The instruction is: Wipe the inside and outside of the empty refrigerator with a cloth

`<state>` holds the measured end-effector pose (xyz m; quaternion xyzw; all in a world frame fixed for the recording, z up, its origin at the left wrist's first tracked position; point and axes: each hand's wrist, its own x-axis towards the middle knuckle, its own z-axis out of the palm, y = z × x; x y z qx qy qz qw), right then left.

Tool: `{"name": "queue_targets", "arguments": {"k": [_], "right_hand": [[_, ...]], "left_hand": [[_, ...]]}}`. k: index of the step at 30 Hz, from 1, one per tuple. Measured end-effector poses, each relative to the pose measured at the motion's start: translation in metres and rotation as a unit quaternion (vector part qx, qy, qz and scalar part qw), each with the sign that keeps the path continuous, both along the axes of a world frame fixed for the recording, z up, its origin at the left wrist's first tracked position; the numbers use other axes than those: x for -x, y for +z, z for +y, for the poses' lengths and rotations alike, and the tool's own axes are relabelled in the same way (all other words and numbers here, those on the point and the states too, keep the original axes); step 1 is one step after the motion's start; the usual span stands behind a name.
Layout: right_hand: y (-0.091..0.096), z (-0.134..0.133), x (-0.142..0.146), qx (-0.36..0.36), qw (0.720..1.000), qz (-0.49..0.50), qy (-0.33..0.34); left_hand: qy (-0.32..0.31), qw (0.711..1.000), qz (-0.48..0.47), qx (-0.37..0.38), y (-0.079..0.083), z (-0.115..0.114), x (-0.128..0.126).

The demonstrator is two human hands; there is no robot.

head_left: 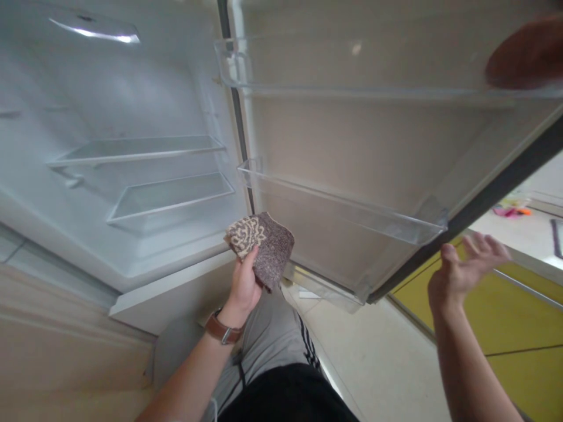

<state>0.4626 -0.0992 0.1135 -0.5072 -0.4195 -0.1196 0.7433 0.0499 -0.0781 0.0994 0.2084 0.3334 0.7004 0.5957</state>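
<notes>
My left hand (247, 284) grips a folded brown cloth (275, 249), which has a cream pattern on one side. It is in front of the open fridge, near the hinge side of the fridge door (334, 140). My right hand (461, 266) is open with its fingers spread, beside the door's dark outer edge. Whether it touches that edge I cannot tell. Clear plastic door bins (343, 202) line the inside of the door.
Glass shelves (171, 193) sit inside the fridge compartment, under a lit lamp (94, 32). A blurred reddish-brown shape (528, 55) shows at the top right. Yellow cabinets (523, 316) and a white counter (505, 231) with small colourful items stand beyond the door.
</notes>
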Motion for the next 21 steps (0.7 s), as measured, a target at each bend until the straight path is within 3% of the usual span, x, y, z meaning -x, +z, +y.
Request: {"name": "queue_targets", "arguments": {"k": [2, 4, 7, 10, 13, 16, 19, 21], "right_hand": [[-0.011, 0.016, -0.013, 0.035, 0.992, 0.050, 0.110], [-0.025, 0.027, -0.010, 0.046, 0.984, 0.081, 0.152], [-0.040, 0.033, 0.006, 0.016, 0.992, 0.071, 0.099], [-0.041, 0.028, 0.018, 0.009, 0.998, 0.050, 0.035], [-0.036, 0.018, 0.024, 0.022, 0.999, 0.037, 0.019], [-0.032, 0.006, 0.032, 0.050, 0.999, 0.013, 0.010], [-0.027, -0.004, 0.041, 0.047, 0.998, -0.026, 0.009], [-0.024, -0.006, 0.046, 0.015, 0.998, -0.061, 0.015]], "left_hand": [[-0.006, 0.999, 0.033, -0.026, -0.007, 0.009, -0.013], [-0.004, 0.994, 0.090, -0.054, -0.013, 0.017, -0.025], [0.025, 0.974, 0.208, -0.088, -0.016, 0.030, -0.047], [0.052, 0.934, 0.324, -0.138, -0.012, 0.037, -0.080], [0.034, 0.847, 0.471, -0.245, -0.010, 0.034, -0.119], [-0.026, 0.710, 0.619, -0.335, -0.018, 0.026, -0.146], [-0.078, 0.595, 0.698, -0.390, -0.034, 0.022, -0.148], [-0.093, 0.553, 0.721, -0.407, -0.042, 0.025, -0.139]]}}
